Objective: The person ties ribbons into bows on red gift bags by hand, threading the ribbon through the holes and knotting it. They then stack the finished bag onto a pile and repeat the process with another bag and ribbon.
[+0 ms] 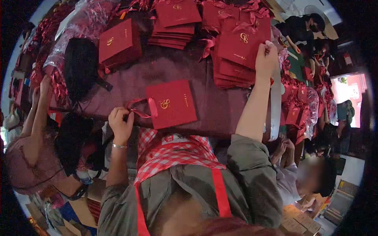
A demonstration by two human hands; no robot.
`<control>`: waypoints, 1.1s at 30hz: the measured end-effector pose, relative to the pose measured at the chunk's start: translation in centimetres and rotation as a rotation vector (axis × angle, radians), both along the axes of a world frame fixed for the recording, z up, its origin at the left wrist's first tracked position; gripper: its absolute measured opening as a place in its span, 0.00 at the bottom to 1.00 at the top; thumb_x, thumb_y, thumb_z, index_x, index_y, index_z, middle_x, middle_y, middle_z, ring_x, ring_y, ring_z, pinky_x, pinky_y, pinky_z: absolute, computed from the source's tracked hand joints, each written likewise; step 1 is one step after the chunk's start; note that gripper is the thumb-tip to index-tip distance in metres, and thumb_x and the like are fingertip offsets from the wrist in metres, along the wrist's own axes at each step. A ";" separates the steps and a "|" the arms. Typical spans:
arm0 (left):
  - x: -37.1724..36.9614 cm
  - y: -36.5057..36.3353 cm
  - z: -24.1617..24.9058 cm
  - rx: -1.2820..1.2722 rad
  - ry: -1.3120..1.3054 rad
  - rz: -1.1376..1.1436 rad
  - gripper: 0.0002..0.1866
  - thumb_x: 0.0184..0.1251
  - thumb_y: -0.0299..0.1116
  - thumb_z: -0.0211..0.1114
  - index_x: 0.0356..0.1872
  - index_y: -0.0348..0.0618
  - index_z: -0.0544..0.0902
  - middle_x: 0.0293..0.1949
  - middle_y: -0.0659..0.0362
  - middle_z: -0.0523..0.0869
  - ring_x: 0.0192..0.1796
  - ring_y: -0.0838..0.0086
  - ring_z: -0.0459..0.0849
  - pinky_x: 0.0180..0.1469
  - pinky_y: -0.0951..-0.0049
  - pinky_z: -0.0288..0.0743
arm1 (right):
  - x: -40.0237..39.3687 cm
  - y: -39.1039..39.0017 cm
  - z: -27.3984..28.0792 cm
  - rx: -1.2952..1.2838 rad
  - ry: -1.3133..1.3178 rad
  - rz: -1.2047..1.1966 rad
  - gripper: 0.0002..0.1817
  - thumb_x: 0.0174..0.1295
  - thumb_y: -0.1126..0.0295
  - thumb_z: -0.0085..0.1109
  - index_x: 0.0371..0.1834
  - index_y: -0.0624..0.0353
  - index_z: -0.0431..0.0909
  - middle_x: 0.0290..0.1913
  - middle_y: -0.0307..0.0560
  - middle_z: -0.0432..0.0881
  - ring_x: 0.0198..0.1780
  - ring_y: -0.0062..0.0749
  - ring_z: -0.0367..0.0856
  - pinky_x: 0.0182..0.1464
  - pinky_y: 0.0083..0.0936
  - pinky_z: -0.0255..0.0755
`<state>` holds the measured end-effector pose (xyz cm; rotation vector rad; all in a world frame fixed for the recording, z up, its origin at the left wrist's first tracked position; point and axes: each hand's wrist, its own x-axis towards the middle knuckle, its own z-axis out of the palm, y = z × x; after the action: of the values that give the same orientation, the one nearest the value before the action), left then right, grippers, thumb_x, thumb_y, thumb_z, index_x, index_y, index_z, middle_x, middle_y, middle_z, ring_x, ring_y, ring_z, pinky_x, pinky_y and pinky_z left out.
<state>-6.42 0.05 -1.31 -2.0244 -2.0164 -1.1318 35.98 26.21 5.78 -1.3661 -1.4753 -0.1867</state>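
A red bag (175,103) with a gold logo lies flat near the front edge of the dark red table. Its pink ribbon handle (141,109) reaches left to my left hand (121,122), whose curled fingers pinch the ribbon's end. Up at the right, my right hand (266,59) is at the right edge of a stack of red bags (240,47). Its fingertips are pressed together around a small pale thing too small to name.
More red bags are piled at the back (177,23) and back left (120,41). Beside them are a black pouch (81,63) and plastic-wrapped goods (75,37). Co-workers' arms (37,114) show at the left, and another person's hands (285,149) at the right.
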 end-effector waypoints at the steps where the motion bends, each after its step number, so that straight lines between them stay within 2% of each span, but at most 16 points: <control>1: 0.0 0.1 0.0 -0.005 -0.001 -0.003 0.10 0.46 0.27 0.70 0.27 0.44 0.75 0.32 0.57 0.80 0.35 0.60 0.78 0.37 0.63 0.68 | 0.2 0.2 -0.4 -0.005 -0.001 -0.003 0.12 0.56 0.72 0.61 0.42 0.63 0.77 0.37 0.50 0.80 0.39 0.41 0.78 0.44 0.33 0.72; 3: 0.2 0.1 0.1 -0.006 0.009 0.016 0.11 0.46 0.27 0.70 0.27 0.44 0.75 0.32 0.56 0.80 0.35 0.60 0.78 0.37 0.64 0.68 | 0.5 0.5 -1.2 0.053 0.003 0.059 0.11 0.57 0.70 0.61 0.41 0.63 0.78 0.39 0.51 0.81 0.41 0.43 0.79 0.46 0.34 0.72; 7: -0.1 0.0 -0.2 0.006 0.016 0.013 0.11 0.46 0.26 0.70 0.27 0.44 0.75 0.32 0.57 0.80 0.35 0.59 0.78 0.36 0.64 0.68 | 0.5 -0.3 -0.8 -0.001 -0.064 0.002 0.13 0.57 0.66 0.61 0.41 0.63 0.78 0.39 0.51 0.81 0.42 0.43 0.79 0.46 0.35 0.71; 10: 0.3 0.0 1.2 -0.067 0.042 -0.001 0.12 0.46 0.28 0.71 0.31 0.43 0.76 0.37 0.53 0.79 0.38 0.59 0.79 0.40 0.63 0.70 | 0.5 -0.6 -0.6 -0.048 0.002 0.032 0.16 0.58 0.62 0.62 0.42 0.63 0.77 0.40 0.52 0.81 0.44 0.45 0.78 0.48 0.36 0.71; 12: 1.3 0.1 3.4 -0.057 -0.079 0.019 0.17 0.46 0.30 0.73 0.37 0.40 0.77 0.44 0.50 0.76 0.44 0.58 0.79 0.48 0.62 0.72 | 0.2 -0.9 -0.4 -0.051 -0.066 0.021 0.18 0.58 0.59 0.62 0.44 0.63 0.77 0.42 0.52 0.81 0.46 0.46 0.77 0.50 0.36 0.70; 13: 1.6 0.0 3.9 -0.088 -0.206 0.071 0.21 0.46 0.33 0.74 0.42 0.39 0.77 0.48 0.49 0.74 0.50 0.55 0.76 0.55 0.62 0.70 | 0.0 -1.1 -0.4 -0.053 -0.108 -0.022 0.20 0.59 0.58 0.61 0.45 0.63 0.76 0.44 0.53 0.80 0.48 0.48 0.76 0.51 0.37 0.69; 14: 2.3 0.7 4.6 -0.087 -0.205 0.065 0.21 0.46 0.33 0.74 0.42 0.39 0.77 0.48 0.49 0.74 0.50 0.55 0.76 0.55 0.62 0.70 | 0.3 -1.2 -0.5 -0.052 -0.107 -0.028 0.20 0.59 0.58 0.61 0.45 0.63 0.76 0.44 0.53 0.80 0.48 0.48 0.76 0.51 0.37 0.69; 16: 4.4 3.5 6.8 -0.014 -0.233 -0.075 0.23 0.45 0.34 0.75 0.43 0.40 0.78 0.51 0.49 0.74 0.54 0.55 0.74 0.56 0.61 0.70 | 0.8 -1.0 -0.6 -0.095 -0.128 0.001 0.20 0.59 0.58 0.61 0.46 0.63 0.76 0.45 0.54 0.79 0.50 0.49 0.75 0.52 0.39 0.69; 18: 6.9 7.4 8.5 0.095 -0.023 -0.307 0.25 0.44 0.36 0.75 0.45 0.41 0.78 0.55 0.49 0.73 0.56 0.54 0.72 0.58 0.59 0.68 | 1.0 -1.0 -0.4 -0.095 -0.131 0.028 0.20 0.59 0.58 0.61 0.46 0.63 0.75 0.46 0.54 0.79 0.50 0.49 0.74 0.52 0.40 0.68; 20: 10.8 11.7 10.6 0.171 0.010 -0.546 0.28 0.42 0.38 0.76 0.47 0.43 0.77 0.57 0.49 0.72 0.57 0.54 0.72 0.60 0.58 0.67 | 1.2 -1.2 -0.4 -0.096 -0.132 0.042 0.20 0.59 0.58 0.61 0.47 0.62 0.75 0.46 0.54 0.78 0.51 0.50 0.73 0.52 0.41 0.68; 22: 14.7 16.9 12.2 0.290 0.048 -0.651 0.34 0.42 0.42 0.75 0.53 0.45 0.74 0.59 0.48 0.71 0.61 0.52 0.69 0.63 0.55 0.64 | 1.0 -1.3 -0.5 -0.117 -0.125 0.062 0.19 0.59 0.59 0.61 0.47 0.61 0.75 0.46 0.54 0.78 0.50 0.51 0.73 0.51 0.41 0.69; 24: 18.1 21.5 14.2 0.319 0.244 -0.642 0.42 0.40 0.49 0.75 0.60 0.44 0.69 0.61 0.46 0.70 0.64 0.51 0.68 0.65 0.58 0.62 | 0.9 -1.9 -0.1 -0.078 -0.235 0.015 0.18 0.58 0.60 0.61 0.47 0.59 0.75 0.45 0.54 0.77 0.49 0.53 0.73 0.49 0.41 0.69; 27: 20.8 26.5 12.8 0.203 0.239 -0.693 0.44 0.40 0.50 0.75 0.60 0.44 0.69 0.62 0.46 0.69 0.64 0.51 0.68 0.65 0.59 0.62 | 0.6 -3.8 0.9 0.063 -0.298 0.069 0.14 0.56 0.66 0.62 0.43 0.58 0.75 0.43 0.54 0.77 0.47 0.52 0.73 0.47 0.41 0.69; 29: 21.4 28.8 12.1 0.105 0.251 -0.721 0.45 0.39 0.52 0.75 0.61 0.44 0.68 0.62 0.46 0.69 0.64 0.52 0.68 0.65 0.60 0.62 | -0.2 -8.0 2.4 0.021 -0.208 0.094 0.09 0.56 0.69 0.62 0.38 0.59 0.76 0.38 0.52 0.79 0.43 0.49 0.76 0.44 0.39 0.71; 31: 21.4 30.5 11.6 0.011 0.263 -0.744 0.47 0.38 0.53 0.75 0.62 0.44 0.67 0.63 0.45 0.69 0.64 0.52 0.68 0.65 0.60 0.62 | -0.5 -12.5 2.1 -0.239 -0.060 0.436 0.06 0.56 0.70 0.62 0.33 0.60 0.77 0.34 0.50 0.79 0.38 0.47 0.77 0.41 0.37 0.72; 33: 21.1 31.9 10.7 -0.092 0.270 -0.759 0.48 0.38 0.55 0.75 0.63 0.44 0.66 0.63 0.45 0.68 0.64 0.52 0.68 0.66 0.61 0.62 | -1.3 -15.3 0.9 -0.638 -0.304 0.635 0.09 0.56 0.65 0.60 0.29 0.60 0.76 0.32 0.50 0.79 0.36 0.47 0.78 0.41 0.37 0.74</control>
<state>14.72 31.93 9.38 -2.9073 -1.2039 -0.7609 34.70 10.94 6.64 -1.2991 -2.2747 0.5483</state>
